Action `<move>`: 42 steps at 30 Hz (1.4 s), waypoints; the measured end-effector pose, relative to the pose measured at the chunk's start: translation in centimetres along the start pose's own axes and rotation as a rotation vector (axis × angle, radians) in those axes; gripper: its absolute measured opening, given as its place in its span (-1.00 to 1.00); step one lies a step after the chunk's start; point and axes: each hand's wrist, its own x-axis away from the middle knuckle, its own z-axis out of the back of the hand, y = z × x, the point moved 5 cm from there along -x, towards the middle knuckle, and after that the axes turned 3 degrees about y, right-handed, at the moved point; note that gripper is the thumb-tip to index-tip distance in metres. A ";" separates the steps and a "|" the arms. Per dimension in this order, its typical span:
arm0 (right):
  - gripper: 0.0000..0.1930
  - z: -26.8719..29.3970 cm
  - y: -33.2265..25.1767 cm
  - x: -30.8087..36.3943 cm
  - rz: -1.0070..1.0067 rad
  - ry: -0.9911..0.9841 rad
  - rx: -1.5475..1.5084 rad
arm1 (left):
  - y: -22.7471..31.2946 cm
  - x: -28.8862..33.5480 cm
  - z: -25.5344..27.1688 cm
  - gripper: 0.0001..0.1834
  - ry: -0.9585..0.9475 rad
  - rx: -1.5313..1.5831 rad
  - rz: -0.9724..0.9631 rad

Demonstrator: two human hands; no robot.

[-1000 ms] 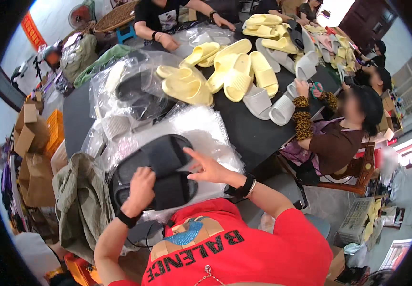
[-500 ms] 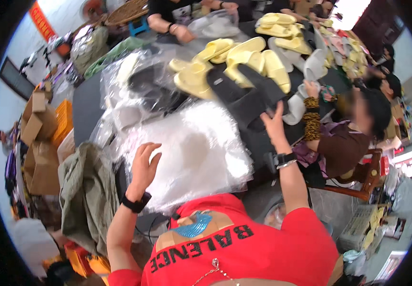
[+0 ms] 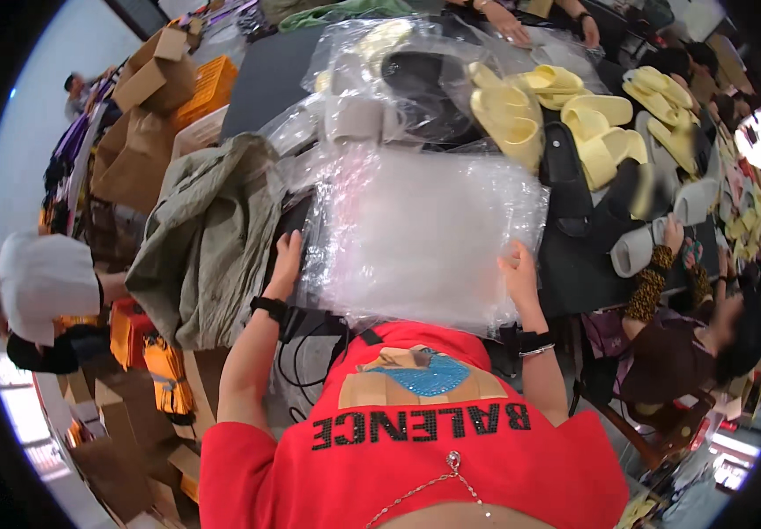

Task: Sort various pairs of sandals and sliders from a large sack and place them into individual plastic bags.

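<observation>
A stack of clear plastic bags [image 3: 415, 238] lies flat on the table in front of me. My left hand [image 3: 287, 263] is beside the stack's left edge, its fingers stretched out and holding nothing. At the right edge, my right hand [image 3: 519, 273] has bent fingers pinched on the plastic; how many layers it grips I cannot make out. Beyond my right hand lie a black slipper [image 3: 565, 181] and a second black slipper [image 3: 620, 207], neither touched by me. Bagged grey slippers [image 3: 354, 117] and a bagged dark slipper [image 3: 424, 84] lie past the stack.
Yellow slippers [image 3: 601, 132] and grey slippers [image 3: 634, 251] cover the table's right side. A co-worker's hand [image 3: 673, 234] is near the grey ones; another person's hands [image 3: 508, 25] work at the far side. An olive jacket [image 3: 213, 238] hangs at the left, near cardboard boxes [image 3: 133, 159] and an orange crate [image 3: 208, 88].
My right hand has let go of the black slippers and come back to the bag stack's right edge. My left hand has lowered beside its left edge. The view has swung to the right.
</observation>
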 end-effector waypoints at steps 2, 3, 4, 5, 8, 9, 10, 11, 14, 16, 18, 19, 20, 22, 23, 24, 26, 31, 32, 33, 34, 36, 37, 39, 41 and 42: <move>-0.46 -1.1 -1.2 0.7 -0.125 -0.050 -0.312 | -0.5 0.3 -0.6 -0.23 -0.057 0.221 0.037; -0.45 -1.4 -0.3 -0.1 -0.054 -0.081 -0.316 | 0.4 0.8 -1.4 -0.24 -0.105 0.146 -0.047; -0.45 -1.4 -0.4 -0.4 -0.001 -0.077 -0.313 | 1.8 1.7 -2.3 -0.24 -0.156 0.068 -0.132; -0.45 -1.4 -0.6 -0.8 0.052 -0.071 -0.310 | 2.8 2.4 -2.9 -0.25 -0.208 -0.011 -0.218; -0.46 -0.9 -0.7 -1.9 0.188 0.021 -0.191 | 4.2 3.5 -4.0 -0.25 -0.279 -0.223 -0.415; -0.46 -0.5 -0.9 -2.4 0.233 0.067 -0.132 | 3.3 2.9 -3.9 -0.23 -0.302 -0.047 -0.316; -0.46 -0.3 -0.9 -2.5 0.202 0.045 -0.172 | 2.5 2.1 -3.7 -0.22 -0.278 -0.043 -0.300; -0.46 -0.5 -0.9 -2.5 0.169 0.025 -0.213 | 1.8 1.4 -3.6 -0.22 -0.256 -0.040 -0.285; -0.43 -0.2 -0.5 -2.6 0.307 -0.031 0.064 | 1.9 2.1 -6.1 -0.17 -0.308 -0.193 -0.341; -0.45 0.8 -1.3 -2.3 0.282 0.001 0.114 | 2.2 3.2 -6.9 -0.18 -0.298 -0.455 -0.517; -0.37 2.3 -0.5 -2.9 0.207 0.039 0.202 | 2.4 3.3 -6.8 -0.13 -0.265 -0.240 -0.442; -0.34 3.2 -0.8 -2.8 0.213 0.129 0.330 | 2.1 3.1 -6.5 -0.12 -0.253 -0.175 -0.385; -0.30 4.2 -1.3 -2.5 0.221 0.218 0.457 | 1.9 2.9 -6.3 -0.10 -0.238 -0.111 -0.328; -0.20 4.9 -3.5 -1.3 0.093 0.240 0.407 | 0.3 2.2 -5.9 -0.03 -0.161 -0.118 -0.238; -0.18 4.9 -2.1 -2.1 0.076 0.239 0.310 | -0.3 1.8 -5.8 -0.02 -0.124 -0.136 -0.224; -0.16 5.2 -0.4 -2.9 0.050 0.249 0.214 | -0.1 1.5 -6.1 -0.01 -0.098 -0.155 -0.215; -0.14 3.5 1.4 -4.1 0.118 0.130 0.031 | 0.1 2.1 -6.9 -0.01 -0.134 -0.087 -0.224; -0.18 1.2 0.4 -5.6 0.184 -0.047 -0.022 | -0.1 4.2 -7.8 -0.16 -0.367 0.138 -0.234; -0.19 1.1 0.2 -6.0 0.166 -0.073 -0.079 | -0.6 4.4 -7.7 -0.16 -0.378 0.196 -0.214; -0.22 1.1 -0.1 -5.9 0.117 -0.092 -0.110 | -0.6 4.4 -7.6 -0.07 -0.378 0.174 -0.182; -0.22 1.0 0.3 -6.2 0.077 -0.072 -0.026 | -0.6 4.4 -7.5 -0.06 -0.316 0.093 -0.169; -0.22 1.0 0.8 -6.8 0.002 -0.029 0.146 | -0.4 4.8 -7.6 -0.02 -0.191 -0.064 -0.141; -0.21 0.9 0.6 -6.8 0.015 -0.022 0.109 | -0.4 4.9 -7.5 0.10 -0.152 -0.038 -0.119; -0.19 0.8 0.3 -6.4 0.041 -0.011 0.034 | -1.6 4.6 -7.4 -0.05 -0.082 0.025 -0.056; -0.18 0.8 -0.3 -5.7 0.070 0.022 0.062 | -2.8 4.1 -7.4 -0.26 -0.107 0.106 0.040; -0.17 0.8 -0.6 -5.3 0.084 0.038 0.073 | -2.6 3.8 -7.5 -0.41 -0.168 0.156 0.103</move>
